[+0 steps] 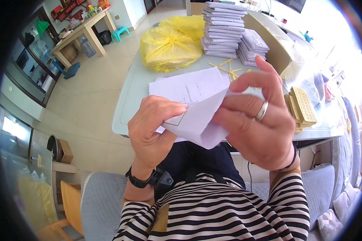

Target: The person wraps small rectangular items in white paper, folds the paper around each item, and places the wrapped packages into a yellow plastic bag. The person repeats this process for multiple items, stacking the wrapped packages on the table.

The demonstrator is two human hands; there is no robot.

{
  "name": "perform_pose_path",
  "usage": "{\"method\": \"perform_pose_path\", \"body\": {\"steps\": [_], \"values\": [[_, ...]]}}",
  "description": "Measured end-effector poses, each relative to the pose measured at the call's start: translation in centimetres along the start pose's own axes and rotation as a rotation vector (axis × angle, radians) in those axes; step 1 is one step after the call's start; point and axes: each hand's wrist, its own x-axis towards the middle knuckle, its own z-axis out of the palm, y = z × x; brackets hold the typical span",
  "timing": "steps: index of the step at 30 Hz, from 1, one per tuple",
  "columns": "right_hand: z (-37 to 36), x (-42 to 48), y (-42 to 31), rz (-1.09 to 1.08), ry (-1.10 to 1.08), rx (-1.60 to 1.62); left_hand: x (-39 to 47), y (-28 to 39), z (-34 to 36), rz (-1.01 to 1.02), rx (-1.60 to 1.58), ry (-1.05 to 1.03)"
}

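Note:
A folded sheet of white paper (pixel 199 123), with a printed black line on its left part, is held above the near edge of the table. Its near end curls open like a pocket. My left hand (pixel 155 126) pinches its left side, thumb on top. At the right side, my right hand (pixel 256 117), slightly blurred and wearing a ring, grips the paper with its middle fingers partly hidden in the fold; one finger is raised. Just beyond and below, a pile of printed white sheets (pixel 188 86) lies on the pale table (pixel 129 99).
A yellow plastic bag (pixel 172 45) sits at the table's far left. Tall and short stacks of folded white papers (pixel 223 30) (pixel 253 46) stand beside it. Thin yellowish strips (pixel 229 68) lie before them. Stacked yellow-brown pieces (pixel 301 107) rest at right, near clear plastic (pixel 307 87).

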Motion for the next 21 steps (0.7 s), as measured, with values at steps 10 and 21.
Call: {"method": "perform_pose_path", "body": {"steps": [10,21], "values": [[2.4,-1.2,-1.2,0.015,0.056,-0.068,-0.5,-1.4,0.6,-0.039,-0.1,0.087],[2.9,-0.5,0.3,0.212,0.007,0.4,-0.2,-2.3,0.8,0.027,-0.091,-0.015]]}}
